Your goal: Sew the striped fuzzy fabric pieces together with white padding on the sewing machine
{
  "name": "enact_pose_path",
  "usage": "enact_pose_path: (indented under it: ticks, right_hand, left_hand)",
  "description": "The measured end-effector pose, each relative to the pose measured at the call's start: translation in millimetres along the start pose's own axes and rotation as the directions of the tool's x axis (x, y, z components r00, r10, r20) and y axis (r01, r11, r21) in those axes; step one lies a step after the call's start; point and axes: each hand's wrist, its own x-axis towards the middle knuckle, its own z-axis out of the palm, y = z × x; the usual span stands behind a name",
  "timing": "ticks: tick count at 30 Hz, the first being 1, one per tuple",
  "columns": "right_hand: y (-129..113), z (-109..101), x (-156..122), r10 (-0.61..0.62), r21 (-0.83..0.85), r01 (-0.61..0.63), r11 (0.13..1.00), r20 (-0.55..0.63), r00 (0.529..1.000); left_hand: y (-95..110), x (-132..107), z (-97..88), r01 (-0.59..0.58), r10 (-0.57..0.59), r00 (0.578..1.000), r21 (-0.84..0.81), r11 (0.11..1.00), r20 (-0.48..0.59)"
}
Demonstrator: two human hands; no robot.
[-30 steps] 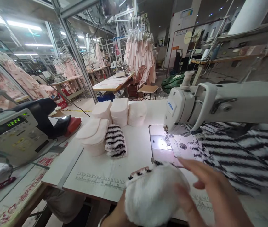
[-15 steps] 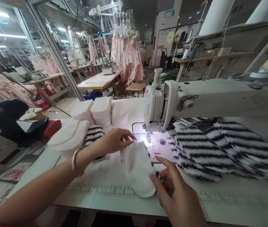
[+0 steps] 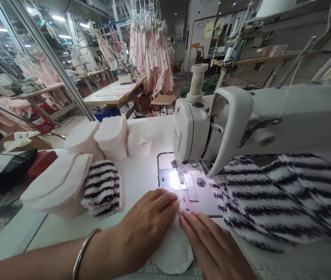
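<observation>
A white fabric piece (image 3: 174, 249) with a rounded end lies in front of the sewing machine (image 3: 212, 124), its far end close to the lit needle area. My left hand (image 3: 149, 225), a silver bangle at its wrist, has its fingertips closed together on the piece's upper left part. Along the right edge, my right hand (image 3: 212, 243) rests with fingers stretched flat on the fabric; its thumb is hidden. Specks of dark fuzzy fabric show near the right fingertips. Both hands cover much of the piece.
Stacks of pale cut fabric (image 3: 111, 138) stand at the back left, with another stack (image 3: 57, 182) nearer. Beside it lies a small black-and-white striped piece (image 3: 102, 188). Striped plush fabric (image 3: 282, 198) fills the right side under the machine arm. A printed ruler runs along the front edge.
Both hands have come closer together near the needle area, and the white piece has turned straighter toward it. My right fingers have flattened onto its edge. The view has moved nearer the machine.
</observation>
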Motion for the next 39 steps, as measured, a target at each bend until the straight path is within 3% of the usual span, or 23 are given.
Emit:
enact_pose_path:
  ticks: [6, 12, 18, 24, 29, 33, 39]
  right_hand:
    - [-4.3, 16.3, 17.2, 0.123, -0.075, -0.125, 0.989, -0.036, 0.992]
    - [0.1, 21.5, 36.1, 0.176, -0.17, -0.176, 0.97, -0.011, 0.984]
    - [-3.3, 23.3, 46.8, 0.264, -0.155, -0.26, 0.953, 0.008, 0.964]
    - [-5.4, 37.8, 44.9, 0.379, -0.056, -0.384, 0.922, -0.075, 0.922]
    - [-1.7, 31.6, 47.6, 0.395, -0.048, -0.395, 0.918, 0.008, 0.918]
    - [1.5, 26.2, 47.9, 0.367, -0.079, -0.363, 0.928, 0.029, 0.93]
    - [0.7, 26.3, 45.9, 0.421, -0.094, -0.413, 0.906, 0.102, 0.901]
  left_hand:
    - [-18.8, 14.6, 4.1, -0.048, 0.048, 0.999, -0.024, 0.999, 0.016]
    - [-37.6, 24.0, 6.0, 0.007, -0.006, 0.999, -0.027, 1.0, 0.05]
    - [-49.0, 26.1, 12.7, -0.02, 0.019, 0.998, -0.015, 1.0, -0.054]
    - [-57.9, 31.4, 16.8, -0.069, 0.061, 0.99, -0.058, 0.996, -0.124]
    - [-68.7, 28.8, 27.2, -0.105, 0.094, 0.979, -0.051, 0.993, -0.181]
    - [-68.1, 28.4, 28.0, -0.093, 0.086, 0.98, -0.031, 0.995, -0.177]
    - [-56.6, 32.8, 20.3, -0.064, 0.07, 0.981, 0.035, 0.997, -0.182]
